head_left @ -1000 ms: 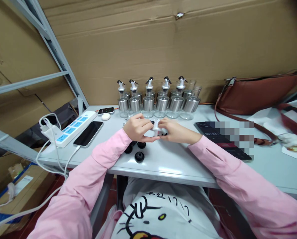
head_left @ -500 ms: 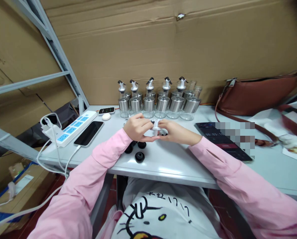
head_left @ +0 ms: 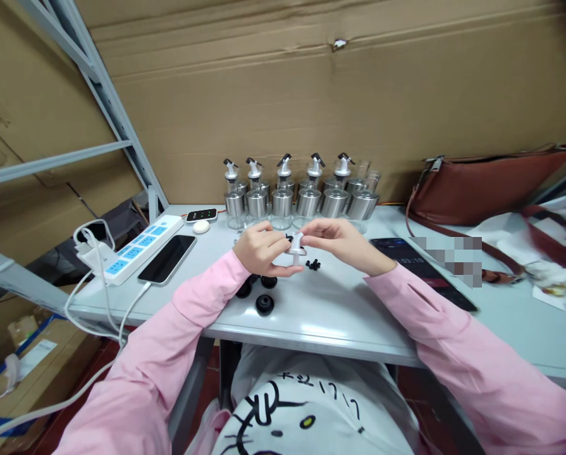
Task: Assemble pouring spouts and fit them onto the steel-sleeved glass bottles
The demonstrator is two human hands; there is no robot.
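My left hand (head_left: 262, 249) grips a grey-white pour spout (head_left: 296, 245) between thumb and fingers, holding it upright above the table. From the other side, my right hand (head_left: 332, 243) pinches the spout near its top with thumb and forefinger. A bit of black shows at the spout beside my left fingertips, partly hidden by them. Just below the hands, small black pieces (head_left: 313, 265) lie in a cluster. Round black stoppers (head_left: 265, 304) rest nearer the front edge, some partly covered by my left hand and sleeve.
Several glass-and-steel bottles (head_left: 308, 203) stand in rows at the back, the front ones mostly topped with spouts. To the left are a phone (head_left: 167, 260), a power strip (head_left: 145, 248) and cables. A tablet (head_left: 425, 275) and a brown bag (head_left: 486, 186) lie right.
My right hand has shifted up the spout, and its lower fingers have opened away from the spout's base. The small black pieces beneath now show. The view has tilted slightly.
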